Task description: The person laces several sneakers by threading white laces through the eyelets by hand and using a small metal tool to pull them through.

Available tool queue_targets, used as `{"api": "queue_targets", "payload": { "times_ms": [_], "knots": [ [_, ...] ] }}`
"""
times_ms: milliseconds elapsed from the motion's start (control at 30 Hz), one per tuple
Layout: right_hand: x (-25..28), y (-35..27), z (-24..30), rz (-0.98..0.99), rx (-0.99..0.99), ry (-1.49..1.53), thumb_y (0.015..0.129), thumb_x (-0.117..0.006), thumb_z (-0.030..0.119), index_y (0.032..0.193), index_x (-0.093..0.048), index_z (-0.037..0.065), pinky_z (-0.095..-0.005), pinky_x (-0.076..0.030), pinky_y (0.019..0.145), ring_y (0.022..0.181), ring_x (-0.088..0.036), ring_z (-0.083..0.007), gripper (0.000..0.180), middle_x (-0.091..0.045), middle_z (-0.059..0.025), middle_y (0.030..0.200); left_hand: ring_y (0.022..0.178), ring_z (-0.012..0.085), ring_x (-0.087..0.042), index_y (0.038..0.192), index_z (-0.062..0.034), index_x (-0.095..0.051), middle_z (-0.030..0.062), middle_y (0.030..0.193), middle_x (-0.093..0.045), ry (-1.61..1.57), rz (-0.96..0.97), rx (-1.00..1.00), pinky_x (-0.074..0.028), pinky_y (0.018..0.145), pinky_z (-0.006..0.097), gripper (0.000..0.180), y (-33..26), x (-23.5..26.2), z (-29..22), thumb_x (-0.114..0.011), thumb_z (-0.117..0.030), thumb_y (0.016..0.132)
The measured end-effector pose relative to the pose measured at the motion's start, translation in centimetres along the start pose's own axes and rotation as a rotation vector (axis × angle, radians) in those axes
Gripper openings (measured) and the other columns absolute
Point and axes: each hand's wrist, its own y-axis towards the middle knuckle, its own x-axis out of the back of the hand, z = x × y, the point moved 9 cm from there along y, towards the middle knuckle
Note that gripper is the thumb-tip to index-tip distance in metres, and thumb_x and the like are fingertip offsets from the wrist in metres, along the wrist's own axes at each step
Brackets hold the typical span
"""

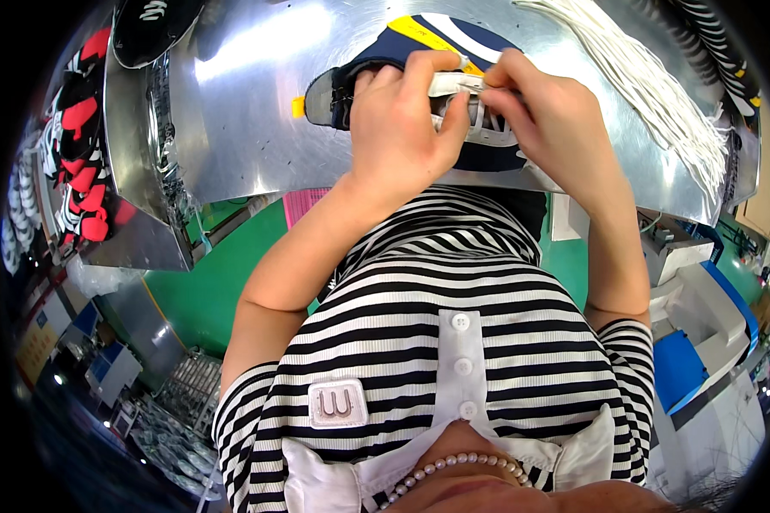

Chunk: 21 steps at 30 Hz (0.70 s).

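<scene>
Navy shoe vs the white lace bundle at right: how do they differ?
Colour: the navy shoe has yellow and white accents; the lace bundle looks white throughout.
Form: the shoe is one broad shaped piece; the bundle is many long, thin strands.
Handling: the left hand and right hand are on the shoe; neither touches the bundle.

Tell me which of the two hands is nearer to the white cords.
The right hand: the white cords lie on its side of the table. The left hand is farther away, toward the yellow-tabbed end of the dark-blue shoe.
</scene>
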Motion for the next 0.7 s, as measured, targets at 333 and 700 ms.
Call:
{"api": "queue_targets", "payload": {
  "times_ms": [333, 700],
  "knots": [
    [3.4, -2.3, 0.1, -0.088, -0.141, -0.044, 0.087, -0.067, 0.017, 0.098, -0.062, 0.006, -0.0358, -0.048, 0.058, 0.060, -0.065, -0.0238, 0.016, -0.065, -0.0110, 0.071, 0.086, 0.0130, -0.067, 0.120, 0.0003, -0.053, 0.0131, 0.096, -0.071, -0.306, 0.079, 0.268, -0.052, 0.073, 0.023, 0.035, -0.6, -0.9, 3.3, -0.065, 0.000, 0.087],
    [0.0, -5.3, -4.5, -0.202, -0.309, 0.048, 0.082, -0.074, 0.017, 0.092, -0.063, 0.008, -0.0330, -0.051, 0.065, 0.077, -0.064, -0.0217, 0.018, -0.060, -0.0033, 0.106, 0.086, 0.0223, -0.065, 0.122, -0.0017, -0.049, 0.0163, 0.094, -0.066, -0.582, 0.177, 0.359, -0.050, 0.077, 0.032, 0.045, 0.7, 0.0, 3.5, -0.068, -0.007, 0.082]
  ]
}}
